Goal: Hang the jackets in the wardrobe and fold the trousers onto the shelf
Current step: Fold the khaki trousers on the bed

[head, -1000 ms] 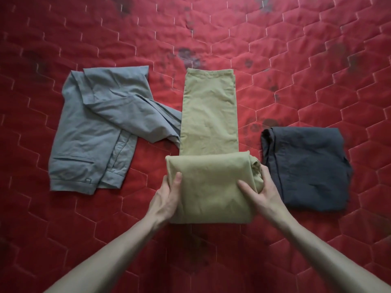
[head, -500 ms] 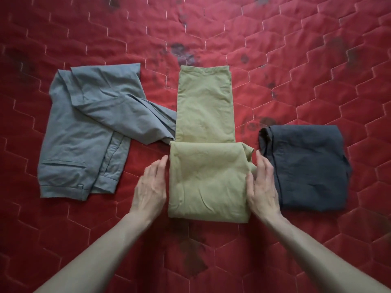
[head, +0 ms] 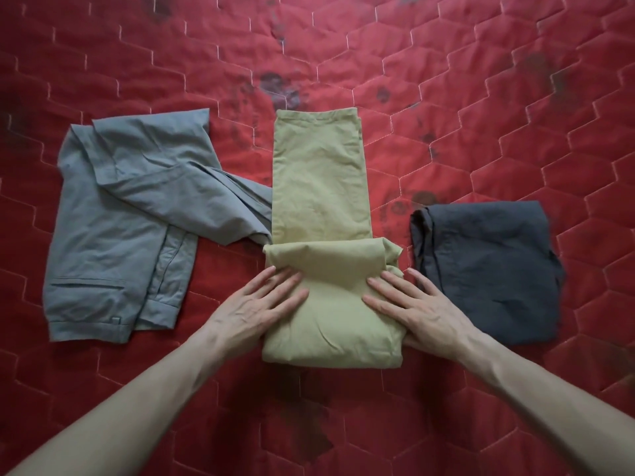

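Olive-green trousers (head: 319, 187) lie lengthwise in the middle of the red quilt, their near end folded over into a thick flap. My left hand (head: 261, 304) lies flat on the flap's left side, fingers straight and spread. My right hand (head: 412, 304) lies flat on its right side in the same way. Grey trousers (head: 120, 228) lie loosely folded to the left, one leg reaching the olive pair. A dark navy folded garment (head: 488, 269) sits to the right, close to my right hand.
Everything rests on a red quilted cover (head: 481, 97) with a hexagon stitch pattern and several dark stains. No wardrobe or shelf is in view.
My hands gripped the sides of the folded flap, then let go and moved beside it. Now both palms lie flat on top of the fold.
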